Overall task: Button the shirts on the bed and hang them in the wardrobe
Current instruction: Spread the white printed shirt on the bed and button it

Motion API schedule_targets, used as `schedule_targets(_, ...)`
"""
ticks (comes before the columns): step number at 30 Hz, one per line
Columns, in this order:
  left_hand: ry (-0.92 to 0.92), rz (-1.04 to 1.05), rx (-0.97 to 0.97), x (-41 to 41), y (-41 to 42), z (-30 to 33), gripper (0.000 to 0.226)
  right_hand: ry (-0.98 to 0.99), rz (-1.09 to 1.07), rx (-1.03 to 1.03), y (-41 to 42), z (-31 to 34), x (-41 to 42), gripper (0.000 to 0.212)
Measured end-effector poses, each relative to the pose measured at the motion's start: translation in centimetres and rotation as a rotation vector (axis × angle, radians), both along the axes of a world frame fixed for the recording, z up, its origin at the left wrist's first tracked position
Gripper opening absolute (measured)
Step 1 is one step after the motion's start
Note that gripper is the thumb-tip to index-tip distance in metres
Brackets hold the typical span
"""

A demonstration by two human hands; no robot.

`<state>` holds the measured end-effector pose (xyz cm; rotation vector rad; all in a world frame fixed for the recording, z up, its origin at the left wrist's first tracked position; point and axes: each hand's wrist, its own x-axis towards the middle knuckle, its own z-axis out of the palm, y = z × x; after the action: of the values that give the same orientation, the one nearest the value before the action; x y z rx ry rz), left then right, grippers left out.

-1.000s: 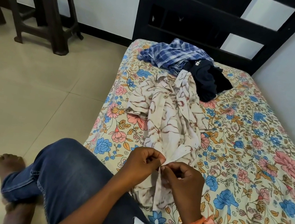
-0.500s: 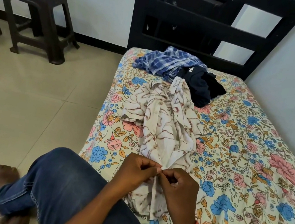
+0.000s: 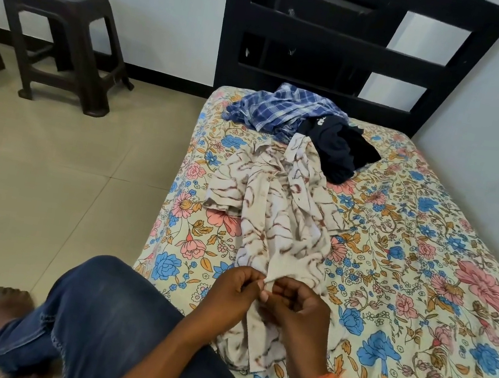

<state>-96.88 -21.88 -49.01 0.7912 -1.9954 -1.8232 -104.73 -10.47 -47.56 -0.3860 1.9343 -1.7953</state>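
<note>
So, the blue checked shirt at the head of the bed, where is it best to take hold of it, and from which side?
Probably grip the blue checked shirt at its crumpled left part, coming from the floor side. That part lies bare on the bedsheet, while its right edge meets the dark garment; which overlaps is unclear. No collar shows.

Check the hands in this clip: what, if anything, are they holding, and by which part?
Both the left hand and right hand pinch the cream patterned shirt at its front edge strip, near the shirt's end closest to the person.
</note>
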Motion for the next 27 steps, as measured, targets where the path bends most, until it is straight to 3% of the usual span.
schedule_targets(15, -0.016, -0.052, 0.442, 0.8, -0.2, 0.2, 0.026, -0.439, 0.170, -0.179, -0.3, -0.4, -1.4, 0.025)
schedule_targets(20, -0.090, 0.035, -0.024, 0.3, 0.1, -0.5, 0.020, -0.216, 0.183, -0.095, -0.2, 0.0, -1.2, 0.031)
schedule_targets(23, -0.093, 0.034, -0.024, 0.3, 0.3, -0.5, 0.021, -0.167, 0.166, -0.066, -0.1, 0.0, -1.1, 0.028)
schedule_targets(27, -0.111, 0.005, 0.048, 0.6, -0.1, -0.7, 0.029, -0.246, 0.157, -0.080, 0.2, 0.1, -0.9, 0.020)
